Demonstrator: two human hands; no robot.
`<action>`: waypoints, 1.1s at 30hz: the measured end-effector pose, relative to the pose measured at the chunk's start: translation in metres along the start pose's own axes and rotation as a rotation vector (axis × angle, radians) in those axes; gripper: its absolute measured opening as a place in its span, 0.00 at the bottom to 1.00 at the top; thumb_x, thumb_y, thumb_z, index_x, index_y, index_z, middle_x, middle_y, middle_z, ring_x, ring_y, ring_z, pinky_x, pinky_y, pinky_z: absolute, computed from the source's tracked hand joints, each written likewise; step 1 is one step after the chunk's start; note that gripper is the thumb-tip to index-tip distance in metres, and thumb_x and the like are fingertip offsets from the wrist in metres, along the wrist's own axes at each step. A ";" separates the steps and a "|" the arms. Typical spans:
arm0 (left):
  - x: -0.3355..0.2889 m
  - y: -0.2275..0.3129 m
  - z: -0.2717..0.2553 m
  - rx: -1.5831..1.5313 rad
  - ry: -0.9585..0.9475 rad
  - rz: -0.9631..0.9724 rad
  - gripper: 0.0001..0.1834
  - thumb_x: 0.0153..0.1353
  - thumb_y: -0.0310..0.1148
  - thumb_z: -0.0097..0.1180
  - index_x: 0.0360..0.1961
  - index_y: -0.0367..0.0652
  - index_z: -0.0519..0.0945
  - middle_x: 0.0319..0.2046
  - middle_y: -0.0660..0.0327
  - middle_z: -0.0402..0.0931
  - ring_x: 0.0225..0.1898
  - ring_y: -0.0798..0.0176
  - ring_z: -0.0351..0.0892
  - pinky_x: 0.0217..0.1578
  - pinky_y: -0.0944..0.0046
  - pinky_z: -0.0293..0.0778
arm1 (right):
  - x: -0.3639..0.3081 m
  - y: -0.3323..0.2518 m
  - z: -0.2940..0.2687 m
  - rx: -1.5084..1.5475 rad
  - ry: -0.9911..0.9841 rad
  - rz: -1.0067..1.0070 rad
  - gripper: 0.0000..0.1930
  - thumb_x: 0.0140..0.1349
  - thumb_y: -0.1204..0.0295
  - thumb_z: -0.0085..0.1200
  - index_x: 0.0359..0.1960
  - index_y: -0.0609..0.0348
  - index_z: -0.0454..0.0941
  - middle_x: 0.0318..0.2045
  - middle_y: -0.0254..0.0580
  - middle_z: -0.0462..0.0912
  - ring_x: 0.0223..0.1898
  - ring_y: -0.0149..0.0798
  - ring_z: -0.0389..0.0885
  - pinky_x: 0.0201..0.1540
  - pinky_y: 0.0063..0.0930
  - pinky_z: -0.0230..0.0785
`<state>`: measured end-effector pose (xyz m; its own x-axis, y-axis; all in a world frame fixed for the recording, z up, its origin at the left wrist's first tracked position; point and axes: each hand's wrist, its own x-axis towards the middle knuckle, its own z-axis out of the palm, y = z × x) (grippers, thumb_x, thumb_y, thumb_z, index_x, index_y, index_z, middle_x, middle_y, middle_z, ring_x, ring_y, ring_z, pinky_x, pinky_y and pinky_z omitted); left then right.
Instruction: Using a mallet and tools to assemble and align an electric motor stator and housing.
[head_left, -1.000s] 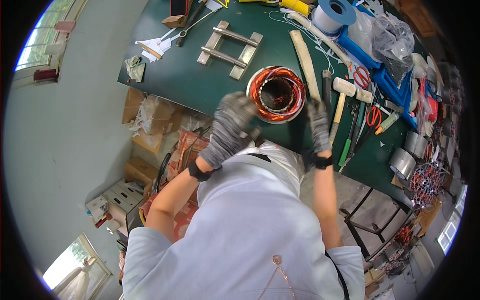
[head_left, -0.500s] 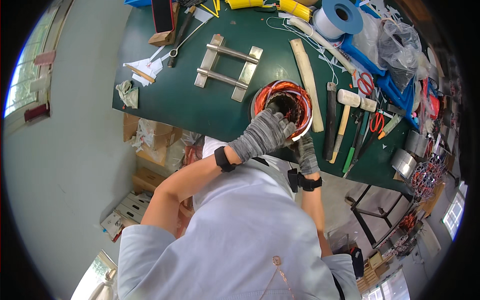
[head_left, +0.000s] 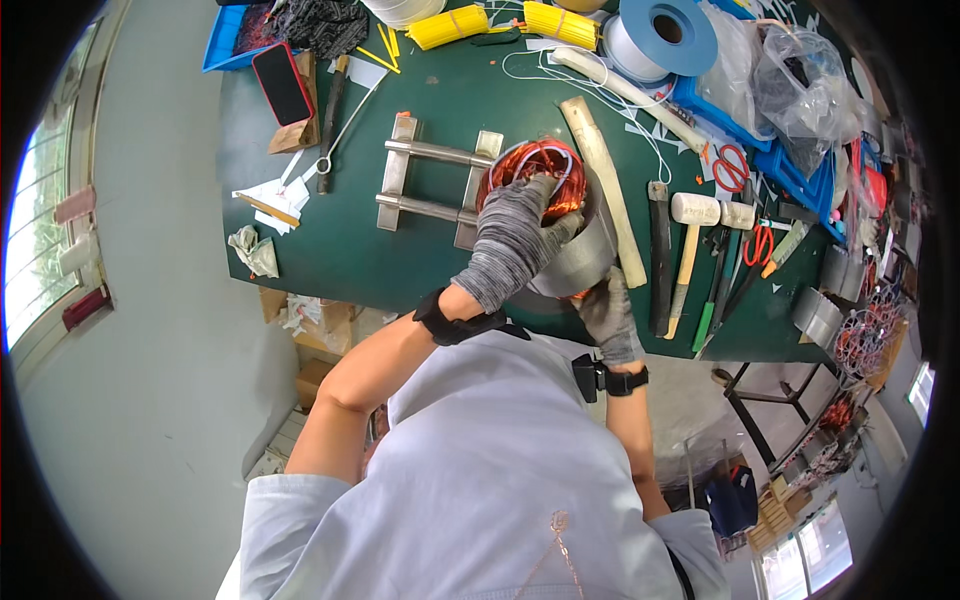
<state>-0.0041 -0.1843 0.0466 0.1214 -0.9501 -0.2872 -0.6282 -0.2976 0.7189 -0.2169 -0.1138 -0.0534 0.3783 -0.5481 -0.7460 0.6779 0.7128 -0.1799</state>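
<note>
A motor stator (head_left: 582, 250), a grey metal cylinder with red-orange copper windings bulging from its end, lies tilted near the front edge of the workbench. Its wound end points away from me and to the left, beside the steel rack. My left hand (head_left: 518, 235), in a grey knitted glove, is closed over the windings and the upper left of the cylinder. Down at the near end, my right hand (head_left: 608, 315), gloved too, grips the stator's lower edge; its fingertips are partly hidden. The steel rack (head_left: 432, 205), two round bars on two flat plates, stands just left of the stator.
Right of the stator lie a wooden stick (head_left: 605, 185), a dark bar (head_left: 659, 260), a white-headed mallet (head_left: 685, 265) and red-handled scissors (head_left: 730, 170). A wire spool (head_left: 640, 70) and blue trays stand behind. At left are a phone (head_left: 283, 88) and paper scraps (head_left: 270, 205).
The stator has tipped over: its open wound end faced up toward me before and now points away to the left, exposing its metal side. Both hands have stayed on it.
</note>
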 end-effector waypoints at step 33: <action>-0.097 -0.076 0.047 -0.325 0.033 0.208 0.42 0.41 0.27 0.57 0.60 0.39 0.52 0.55 0.49 0.53 0.60 0.50 0.49 0.62 0.58 0.47 | -0.048 -0.026 0.022 -1.480 -0.169 -0.841 0.28 0.59 0.59 0.49 0.56 0.64 0.60 0.52 0.55 0.68 0.55 0.48 0.66 0.57 0.34 0.57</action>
<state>-0.0039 -0.0652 -0.0104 0.0453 -0.9942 -0.0975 -0.3669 -0.1074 0.9241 -0.2386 -0.1157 0.0015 0.3731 -0.9235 -0.0889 -0.3707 -0.0605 -0.9268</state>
